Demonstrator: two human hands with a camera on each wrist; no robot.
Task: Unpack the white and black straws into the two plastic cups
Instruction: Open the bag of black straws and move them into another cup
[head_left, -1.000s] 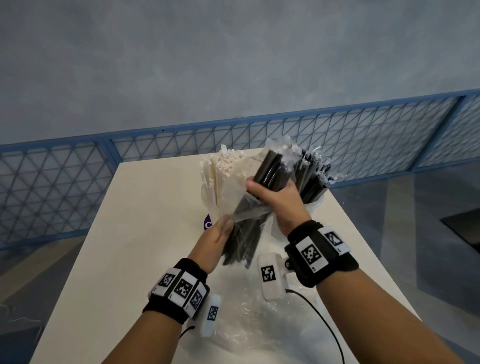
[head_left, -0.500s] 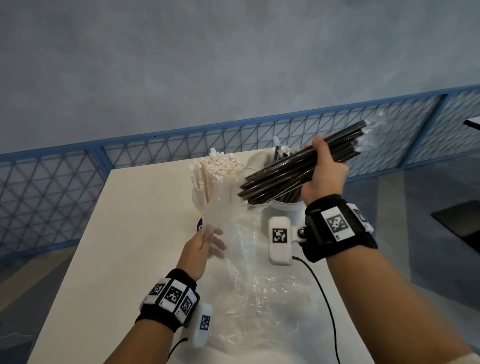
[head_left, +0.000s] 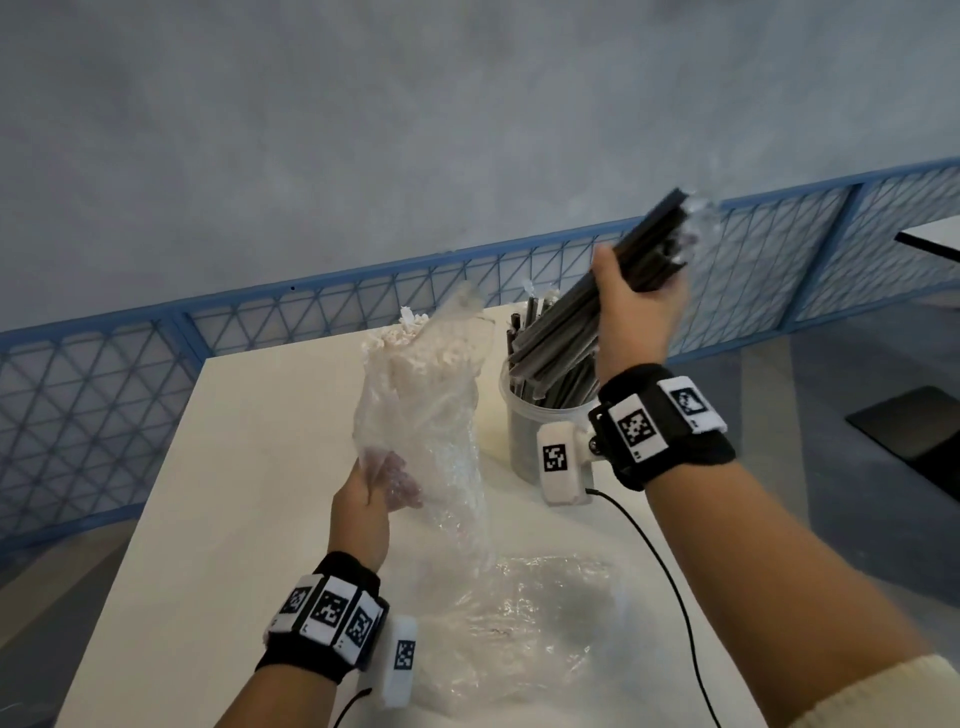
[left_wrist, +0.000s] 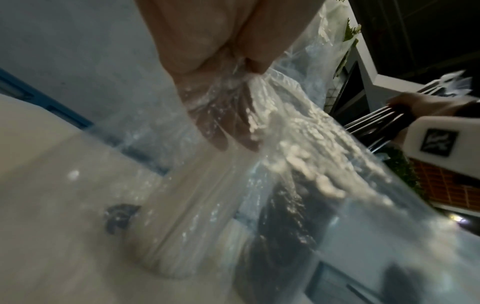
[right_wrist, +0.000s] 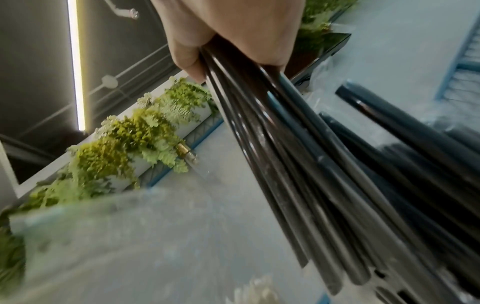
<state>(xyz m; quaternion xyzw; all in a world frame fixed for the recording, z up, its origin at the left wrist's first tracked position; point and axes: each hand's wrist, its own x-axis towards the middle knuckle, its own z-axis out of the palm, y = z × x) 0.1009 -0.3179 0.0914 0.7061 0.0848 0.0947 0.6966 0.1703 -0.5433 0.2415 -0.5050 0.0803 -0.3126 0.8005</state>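
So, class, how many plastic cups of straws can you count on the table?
2: a clear plastic cup of black straws below the right hand; a cup of white straws mostly hidden behind the clear plastic bag.

A white table (head_left: 218, 519) carries a clear plastic cup (head_left: 519, 436) of black straws (head_left: 550, 374) at its far right, a crumpled clear plastic wrapper (head_left: 530, 623) nearer, and a thin black cable (head_left: 670, 587) beside it.

Black straws (head_left: 566, 332); white straws (head_left: 410, 348); clear plastic bag (head_left: 431, 431); white table (head_left: 249, 467); blue lattice fence (head_left: 104, 374) at far side; black wristbands (head_left: 670, 431) bearing black-and-white square markers.
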